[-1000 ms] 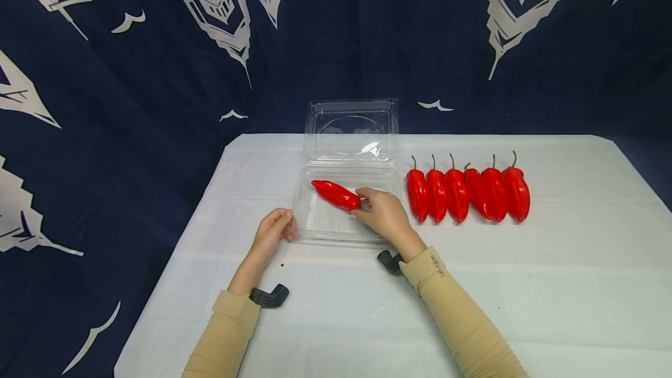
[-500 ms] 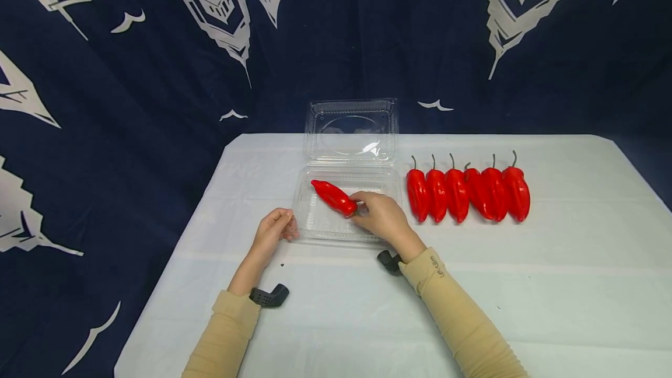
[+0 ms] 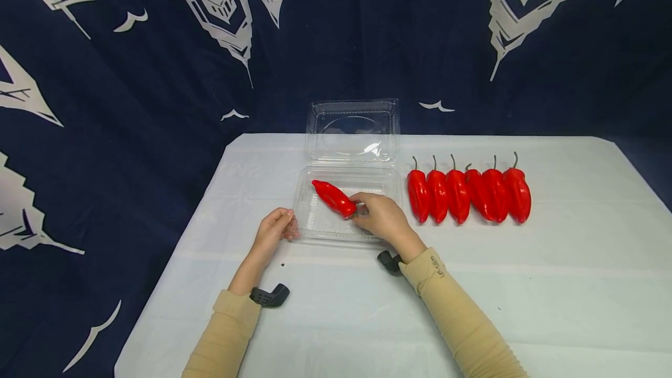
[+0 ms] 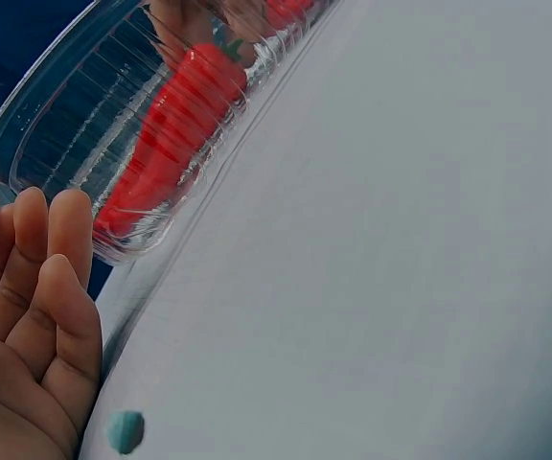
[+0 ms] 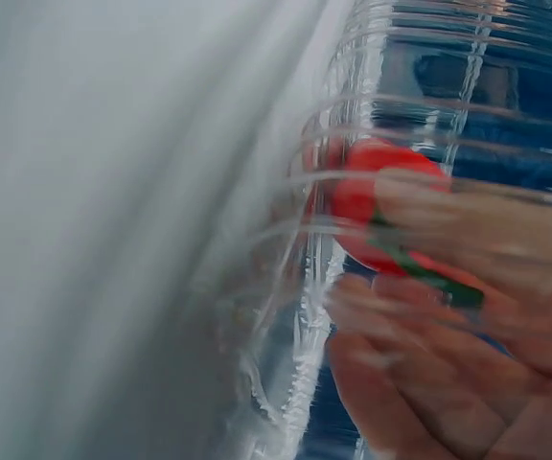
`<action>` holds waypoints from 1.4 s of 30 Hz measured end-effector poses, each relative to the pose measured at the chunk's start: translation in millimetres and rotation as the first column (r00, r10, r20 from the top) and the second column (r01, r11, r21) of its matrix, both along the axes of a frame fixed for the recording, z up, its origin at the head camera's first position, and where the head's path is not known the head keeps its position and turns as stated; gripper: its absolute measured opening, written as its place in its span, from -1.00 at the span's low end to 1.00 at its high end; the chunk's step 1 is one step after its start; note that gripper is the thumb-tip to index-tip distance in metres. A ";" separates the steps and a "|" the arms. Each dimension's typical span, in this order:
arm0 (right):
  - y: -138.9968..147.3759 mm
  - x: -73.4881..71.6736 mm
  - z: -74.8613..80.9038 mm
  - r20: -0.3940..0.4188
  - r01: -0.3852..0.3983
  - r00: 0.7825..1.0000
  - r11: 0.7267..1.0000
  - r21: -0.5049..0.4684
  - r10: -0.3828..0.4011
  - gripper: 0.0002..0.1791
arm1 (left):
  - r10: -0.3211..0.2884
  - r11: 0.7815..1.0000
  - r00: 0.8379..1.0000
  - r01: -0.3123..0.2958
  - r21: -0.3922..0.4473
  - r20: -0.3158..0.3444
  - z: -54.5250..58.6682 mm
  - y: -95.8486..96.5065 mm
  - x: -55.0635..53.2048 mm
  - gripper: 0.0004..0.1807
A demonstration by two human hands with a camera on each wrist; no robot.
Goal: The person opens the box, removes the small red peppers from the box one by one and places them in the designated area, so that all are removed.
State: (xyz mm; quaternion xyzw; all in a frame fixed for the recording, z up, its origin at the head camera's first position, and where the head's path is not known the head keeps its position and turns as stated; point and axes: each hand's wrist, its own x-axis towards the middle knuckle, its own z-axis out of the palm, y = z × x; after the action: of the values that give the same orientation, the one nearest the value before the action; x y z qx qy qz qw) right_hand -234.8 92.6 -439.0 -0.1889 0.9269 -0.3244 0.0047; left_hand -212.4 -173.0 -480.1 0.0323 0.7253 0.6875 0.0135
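A clear plastic clamshell container lies with its lid raised at the back. Inside its base, a red pepper lies slantwise, tip toward the back left. My right hand reaches in over the right side and pinches the pepper at its stem end. Through the clear wall in the right wrist view, the green stem shows between the fingers. At the container's left edge, my left hand pinches the rim between thumb and fingers. The left wrist view shows those fingertips right at the rim corner.
Several red peppers stand in a row right of the container, stems toward the back. A white cloth covers the table. Behind it hangs a dark blue patterned curtain. Dark wrist cameras sit at both cuffs.
The pepper's stem end has swung slightly left and toward the front, with my right fingers following it. My left hand has stayed at the rim.
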 end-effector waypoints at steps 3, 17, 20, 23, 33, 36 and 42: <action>-0.1 0.3 0.5 -0.003 0.002 1.000 1.000 0.012 -0.002 -0.52 | -0.003 1.000 1.000 0.003 -0.010 -0.006 0.1 -0.2 0.2 -0.73; -1.0 -0.9 0.2 -0.010 0.008 1.000 1.000 0.018 -0.008 -0.59 | -0.003 1.000 0.999 0.004 -0.007 0.044 2.6 -0.6 -1.0 -0.76; -1.0 -1.0 -0.4 -0.010 0.000 1.000 1.000 0.015 0.001 -0.57 | -0.005 1.000 0.999 0.006 -0.011 0.052 6.5 0.1 0.2 -0.79; -0.8 -2.0 -0.8 0.004 -0.011 1.000 1.000 0.007 0.011 -0.53 | -0.008 1.000 0.999 0.009 -0.025 0.047 16.1 3.0 5.4 -0.79; -2.3 -4.5 -2.4 0.086 -0.038 0.995 0.996 -0.075 0.045 -0.47 | -0.010 1.000 0.999 0.011 -0.023 0.033 28.4 7.2 12.0 -0.79; -2.9 -4.8 -3.3 0.103 -0.041 0.993 0.994 -0.101 0.052 -0.47 | -0.003 1.000 1.000 0.004 -0.021 0.019 15.7 3.7 6.3 -0.77; -2.8 -4.7 -3.8 0.125 -0.039 0.991 0.990 -0.138 0.057 -0.51 | -0.001 1.000 1.000 0.001 -0.024 -0.005 0.7 0.0 0.0 -0.75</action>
State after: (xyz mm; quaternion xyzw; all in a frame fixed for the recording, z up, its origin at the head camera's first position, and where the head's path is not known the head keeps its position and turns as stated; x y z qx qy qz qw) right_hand -239.5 89.8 -442.8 -0.1898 0.8958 -0.3976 0.0595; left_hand -212.4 -173.0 -479.4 0.0344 0.7337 0.6785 0.0125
